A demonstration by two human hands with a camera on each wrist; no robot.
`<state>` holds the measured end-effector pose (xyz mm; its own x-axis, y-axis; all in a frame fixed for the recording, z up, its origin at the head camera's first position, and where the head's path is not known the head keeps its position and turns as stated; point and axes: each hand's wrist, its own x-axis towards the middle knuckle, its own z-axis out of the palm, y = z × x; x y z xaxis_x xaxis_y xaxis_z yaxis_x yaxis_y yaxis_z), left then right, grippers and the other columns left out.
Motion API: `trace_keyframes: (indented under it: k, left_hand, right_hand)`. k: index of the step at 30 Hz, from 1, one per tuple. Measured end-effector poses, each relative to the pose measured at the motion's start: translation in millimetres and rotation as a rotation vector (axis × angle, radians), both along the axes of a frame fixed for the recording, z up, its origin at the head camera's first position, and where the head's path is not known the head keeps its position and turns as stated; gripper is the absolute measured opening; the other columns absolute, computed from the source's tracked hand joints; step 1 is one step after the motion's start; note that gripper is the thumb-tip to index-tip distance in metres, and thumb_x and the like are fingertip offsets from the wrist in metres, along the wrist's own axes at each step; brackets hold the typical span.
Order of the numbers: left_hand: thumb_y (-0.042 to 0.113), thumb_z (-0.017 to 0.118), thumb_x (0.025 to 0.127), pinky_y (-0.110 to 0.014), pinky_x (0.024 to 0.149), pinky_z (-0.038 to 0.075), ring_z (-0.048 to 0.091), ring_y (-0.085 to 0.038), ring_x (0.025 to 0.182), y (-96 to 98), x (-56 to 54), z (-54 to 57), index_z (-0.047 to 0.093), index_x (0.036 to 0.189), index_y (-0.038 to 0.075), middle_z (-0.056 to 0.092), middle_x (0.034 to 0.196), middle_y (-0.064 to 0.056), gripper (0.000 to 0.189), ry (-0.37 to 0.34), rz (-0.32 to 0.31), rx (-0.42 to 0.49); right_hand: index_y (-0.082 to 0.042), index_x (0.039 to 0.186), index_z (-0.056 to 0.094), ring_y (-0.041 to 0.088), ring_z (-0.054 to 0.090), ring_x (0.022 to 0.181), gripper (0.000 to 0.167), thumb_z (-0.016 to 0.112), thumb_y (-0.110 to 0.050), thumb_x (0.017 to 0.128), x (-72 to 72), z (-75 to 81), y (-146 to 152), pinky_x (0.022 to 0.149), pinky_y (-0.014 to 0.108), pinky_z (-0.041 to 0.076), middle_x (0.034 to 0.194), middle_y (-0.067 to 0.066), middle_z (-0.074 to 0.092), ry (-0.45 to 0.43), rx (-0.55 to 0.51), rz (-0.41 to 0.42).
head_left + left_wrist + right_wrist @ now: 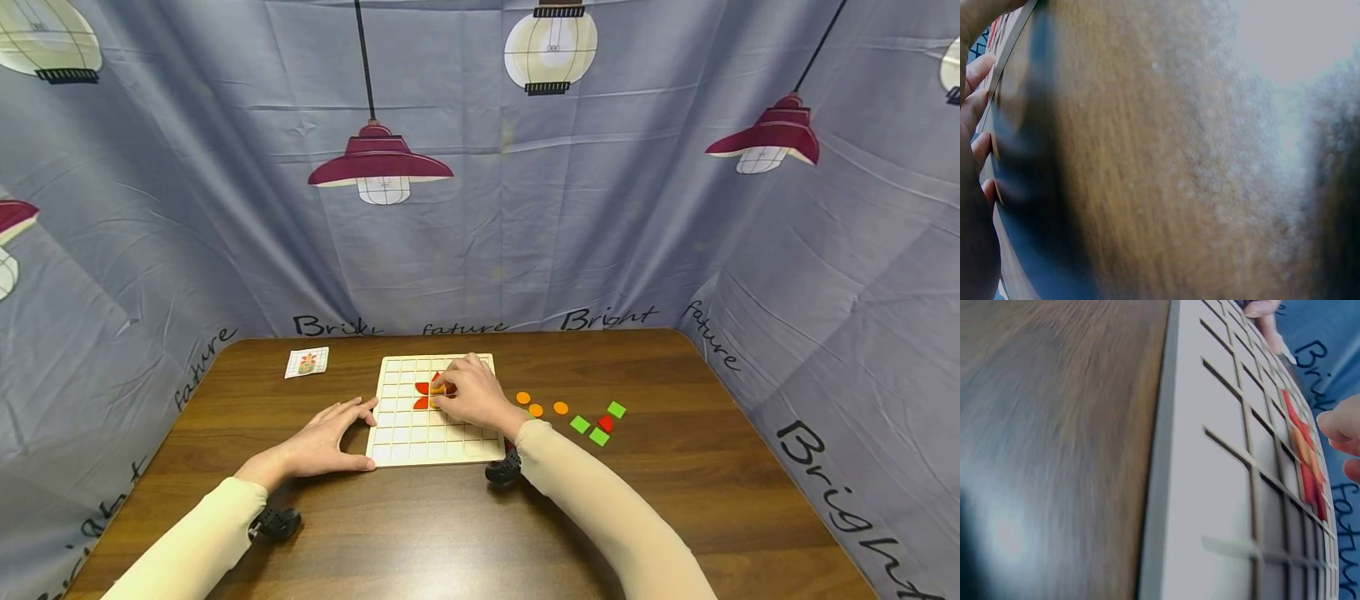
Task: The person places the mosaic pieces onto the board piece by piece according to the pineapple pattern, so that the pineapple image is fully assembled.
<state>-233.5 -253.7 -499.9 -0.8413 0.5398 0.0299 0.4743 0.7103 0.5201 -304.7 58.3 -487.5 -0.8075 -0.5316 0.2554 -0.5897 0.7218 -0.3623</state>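
Note:
A pale square grid board [397, 450] lies on the wooden table. Red petal-shaped pieces [422, 403] sit near its middle around an orange piece [1300, 447]. My right hand [476, 396] reaches over the board from the right, its fingertips close over these pieces and partly covering them. I cannot tell whether a piece is between its fingertips. At the board's left edge, my left hand [322, 442] rests with thumb and fingers spread, the fingertips [982, 144] along the rim.
Right of the board lie orange discs [561, 407], several green squares [599, 436] and a red piece [606, 423]. A small card [307, 362] printed with a flower-like picture lies at the back left. A blue-grey curtain [480, 250] hangs behind the table.

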Motion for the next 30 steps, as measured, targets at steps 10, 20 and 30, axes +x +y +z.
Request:
trace_keyframes:
  k: [10,20,30]
  left_hand:
    - [0.060,0.079,0.082,-0.067,0.116,0.018,0.029,-0.042,0.149,-1.0,-0.6,-2.0,0.056,0.120,0.023,0.038,0.162,-0.010,0.058,0.022,-0.006,-0.003]
    - [0.061,0.079,0.081,-0.068,0.116,0.018,0.029,-0.042,0.149,-1.1,1.7,-1.8,0.056,0.118,0.023,0.037,0.162,-0.010,0.057,0.029,-0.005,0.007]
    - [0.059,0.080,0.081,-0.066,0.117,0.017,0.029,-0.042,0.149,0.9,2.9,-0.3,0.056,0.119,0.023,0.037,0.163,-0.010,0.058,0.032,-0.007,0.010]
  right_hand:
    - [-0.018,0.114,0.079,0.018,0.047,0.098,0.027,0.075,-0.034,0.091,2.3,13.4,83.2,0.089,0.040,0.039,0.105,-0.003,0.066,0.018,-0.067,-0.045]
    - [-0.016,0.118,0.077,0.024,0.050,0.106,0.031,0.079,-0.031,0.091,14.2,13.0,170.1,0.092,0.048,0.039,0.103,-0.006,0.065,0.018,-0.107,-0.150]
    - [-0.014,0.121,0.075,0.030,0.048,0.115,0.034,0.078,-0.030,0.091,28.9,5.9,234.0,0.097,0.054,0.034,0.108,-0.002,0.067,0.000,-0.115,-0.245]
